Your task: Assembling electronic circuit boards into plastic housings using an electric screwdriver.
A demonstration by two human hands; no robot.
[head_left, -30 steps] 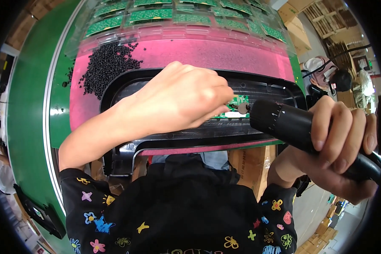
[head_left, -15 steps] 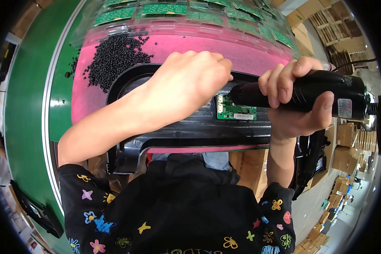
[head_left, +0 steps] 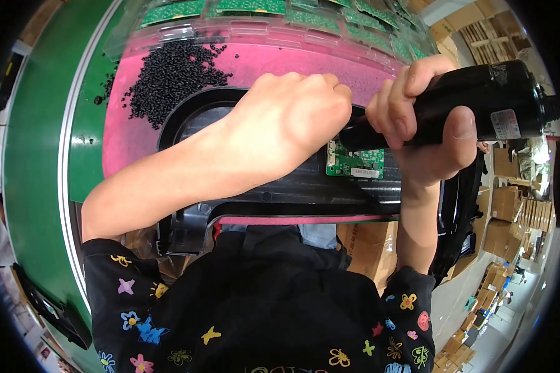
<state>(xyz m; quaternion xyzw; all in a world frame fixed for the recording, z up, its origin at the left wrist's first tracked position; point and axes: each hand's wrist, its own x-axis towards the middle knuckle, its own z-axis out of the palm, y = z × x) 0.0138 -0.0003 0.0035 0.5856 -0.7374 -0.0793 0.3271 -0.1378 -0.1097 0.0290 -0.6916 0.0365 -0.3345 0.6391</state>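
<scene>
Over the board (head_left: 356,163), the screwdriver (head_left: 470,93) has swung

Blk elec. screwdriver (head_left: 470,93), pale sticker near its rear, nose over upper pt. of grn PCB (head_left: 348,166) (tip hidden). PCB w/ wht connectors lies inside shallow blk plastic housing (head_left: 298,189), open side up.

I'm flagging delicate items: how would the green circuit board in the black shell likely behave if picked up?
The green circuit board is probably stiff, with flat, straight edges. It is likely light, being small beside the black shell. It may be fragile, as small components sit exposed on its face.
</scene>
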